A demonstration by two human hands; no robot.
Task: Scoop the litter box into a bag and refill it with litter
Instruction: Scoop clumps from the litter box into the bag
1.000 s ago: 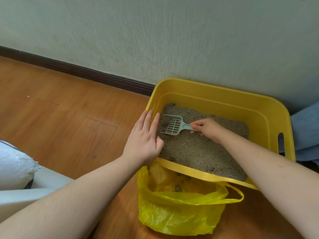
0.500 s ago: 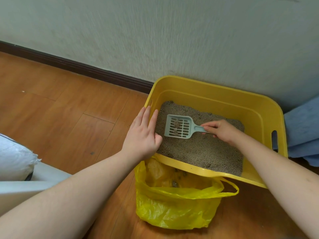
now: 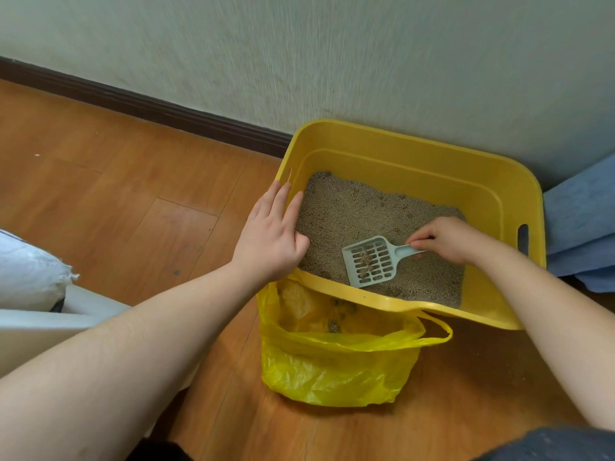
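A yellow litter box stands against the wall, holding grey-brown litter. My right hand pinches the handle of a pale green slotted scoop, which is lifted above the litter near the box's front rim and carries a few dark clumps. My left hand rests on the box's left rim, fingers straight, thumb inside the box. An open yellow plastic bag sits on the floor just in front of the box, with some clumps visible inside.
The wooden floor spreads to the left. A white sack and a pale surface lie at the left edge. Blue cloth sits right of the box. A dark skirting board runs along the wall.
My right hand has lifted the scoop out of the litter and carried it from the box's left side toward the front rim, near the bag. The left hand stays on the rim.
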